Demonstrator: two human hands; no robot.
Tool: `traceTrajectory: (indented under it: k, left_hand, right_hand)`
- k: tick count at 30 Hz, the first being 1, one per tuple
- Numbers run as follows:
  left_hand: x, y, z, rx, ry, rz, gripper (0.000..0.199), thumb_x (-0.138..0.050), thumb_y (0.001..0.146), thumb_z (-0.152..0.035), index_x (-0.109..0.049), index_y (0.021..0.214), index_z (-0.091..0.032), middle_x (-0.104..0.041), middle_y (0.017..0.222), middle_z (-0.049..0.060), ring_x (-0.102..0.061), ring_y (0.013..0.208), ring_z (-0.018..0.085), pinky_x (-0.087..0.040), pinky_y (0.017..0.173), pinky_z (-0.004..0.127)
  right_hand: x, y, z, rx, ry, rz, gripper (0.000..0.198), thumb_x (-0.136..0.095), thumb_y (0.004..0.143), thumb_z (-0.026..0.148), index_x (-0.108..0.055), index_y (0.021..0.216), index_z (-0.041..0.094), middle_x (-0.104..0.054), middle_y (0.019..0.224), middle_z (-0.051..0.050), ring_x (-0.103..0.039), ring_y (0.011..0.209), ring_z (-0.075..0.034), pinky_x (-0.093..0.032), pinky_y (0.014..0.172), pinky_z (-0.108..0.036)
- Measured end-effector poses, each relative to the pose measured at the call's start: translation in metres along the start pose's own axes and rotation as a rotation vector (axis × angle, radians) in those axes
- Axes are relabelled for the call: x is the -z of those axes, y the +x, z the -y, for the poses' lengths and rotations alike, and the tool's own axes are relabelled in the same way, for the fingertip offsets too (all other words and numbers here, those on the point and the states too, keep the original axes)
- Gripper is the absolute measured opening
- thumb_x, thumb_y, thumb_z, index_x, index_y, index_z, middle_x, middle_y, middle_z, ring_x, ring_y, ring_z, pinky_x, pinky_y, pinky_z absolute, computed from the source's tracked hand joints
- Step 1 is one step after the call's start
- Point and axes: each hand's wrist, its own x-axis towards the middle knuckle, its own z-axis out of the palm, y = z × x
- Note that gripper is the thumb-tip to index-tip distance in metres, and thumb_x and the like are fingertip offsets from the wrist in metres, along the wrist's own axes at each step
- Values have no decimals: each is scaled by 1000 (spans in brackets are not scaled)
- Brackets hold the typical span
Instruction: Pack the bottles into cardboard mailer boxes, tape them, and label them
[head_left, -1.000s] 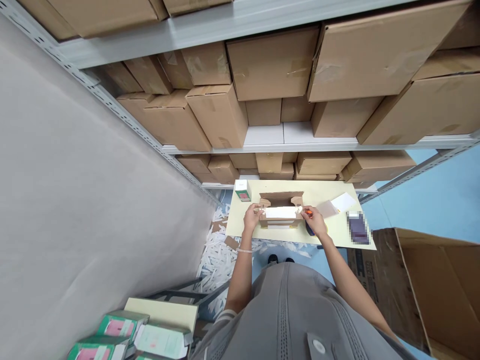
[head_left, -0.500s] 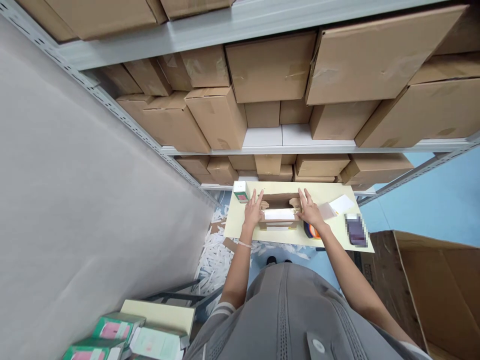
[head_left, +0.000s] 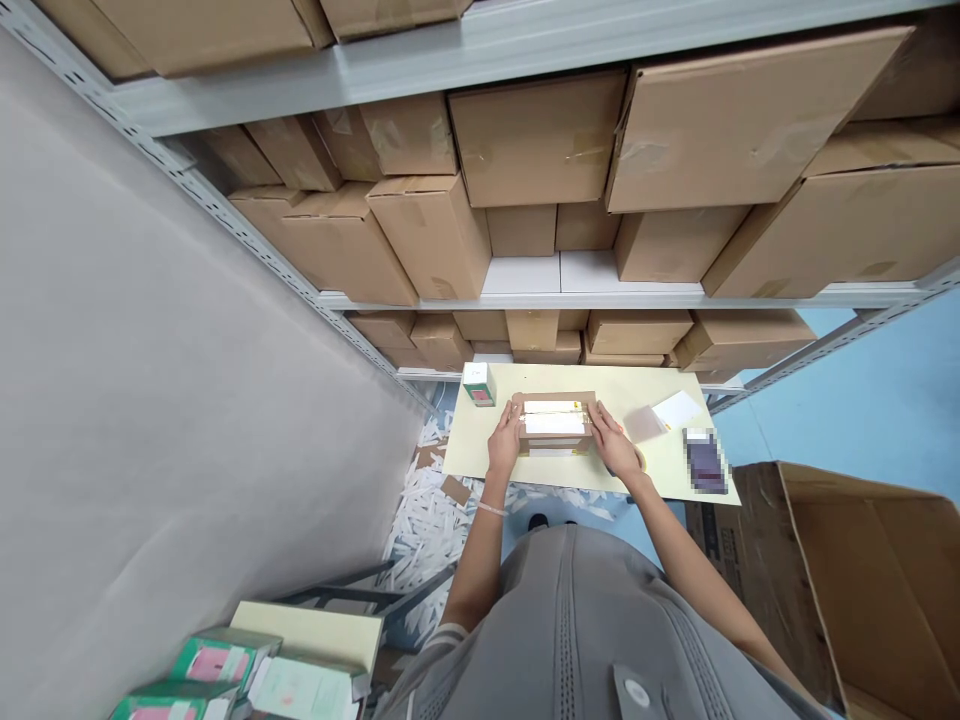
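A small cardboard box (head_left: 556,441) sits on the pale yellow table (head_left: 480,462) in front of me, its top flaps folded down. White labels (head_left: 553,421) with a little yellow at one corner cover much of the top, and another pale strip shows on the front side. My left hand (head_left: 505,440) grips the box's left end. At the right end, my right hand (head_left: 613,443) holds it the same way, fingers along the side. Partly hidden under my right hand is a roll of tape (head_left: 640,458).
A green-and-white carton (head_left: 479,384) stands at the table's back left. Papers (head_left: 675,410) and a blurred dark object (head_left: 706,462) lie to the right. Shelves of cardboard boxes (head_left: 540,140) rise ahead. A big open carton (head_left: 862,580) stands at right; paper shreds (head_left: 427,515) cover the floor.
The box stood open at the top with my fingers spread at its ends. Its flaps have come down, and both hands have closed in on its ends.
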Motion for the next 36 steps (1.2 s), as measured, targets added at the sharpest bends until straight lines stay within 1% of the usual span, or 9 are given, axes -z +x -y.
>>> traceTrajectory:
  k: [4,7,13,15,18,24,28,32,36]
  left_hand:
    - [-5,-3,1,-33,63,-14,51,-32,102,-33,-34,153,-34,-27,163,-1,-58,126,25,-52,99,35]
    - [-7,-6,1,-75,149,-25,53,-29,102,-36,-30,155,-28,-21,164,4,-53,131,26,-48,104,38]
    - [-16,-7,-14,-133,362,-133,56,-28,102,-35,-28,155,-19,-23,163,7,-21,151,28,-19,123,52]
    - [-23,-7,-23,-195,398,-132,57,-31,101,-38,-31,155,-17,-22,163,8,-17,152,27,-14,124,52]
    - [-37,-9,-35,-302,413,-77,57,-37,99,-42,-34,153,-24,-24,163,6,-19,152,28,-13,125,53]
    - [-49,-15,-36,-329,452,-56,59,-38,98,-47,-30,154,-30,-25,163,3,-21,151,29,-16,123,56]
    - [-45,-13,-33,-345,451,-25,58,-38,99,-45,-30,154,-31,-26,163,2,-21,151,28,-16,124,55]
    - [-43,-13,-36,-318,351,9,57,-40,98,-42,-34,153,-29,-26,163,4,-16,152,30,-12,124,56]
    - [-43,-14,-37,-307,224,21,56,-43,97,-40,-36,152,-30,-26,163,4,-14,153,31,-8,124,57]
  right_hand:
    - [-7,-3,1,-41,-57,7,57,-24,101,32,-25,158,26,-20,164,-9,-42,141,-30,-44,107,-48]
    - [-10,-4,2,-46,-82,8,57,-21,102,36,-23,158,26,-20,165,-9,-39,143,-29,-42,109,-49]
    - [-13,-7,8,-40,-130,4,61,-23,101,36,-13,160,24,-16,165,-10,-42,141,-30,-43,107,-48]
    - [-15,-8,14,-64,-127,-15,62,-24,101,36,-11,160,23,-14,166,-11,-42,140,-32,-45,105,-49]
    - [-20,-10,25,-103,-84,-58,64,-24,100,37,-11,160,21,-14,165,-13,-43,139,-34,-46,103,-50]
    - [-22,-17,17,-98,33,-151,62,-27,98,39,-22,156,20,-33,159,-14,-44,137,-30,-44,104,-45]
    - [-33,-33,-14,-287,101,-270,54,-30,96,41,-42,141,15,-55,136,-18,-54,124,-30,-44,100,-46]
    - [-53,-51,-44,-448,84,-126,50,-38,90,37,-51,129,8,-57,128,-24,-51,124,-35,-43,99,-48]
    - [-69,-57,-59,-460,16,88,55,-46,80,30,-53,130,8,-58,128,-26,-46,130,-38,-36,105,-57]
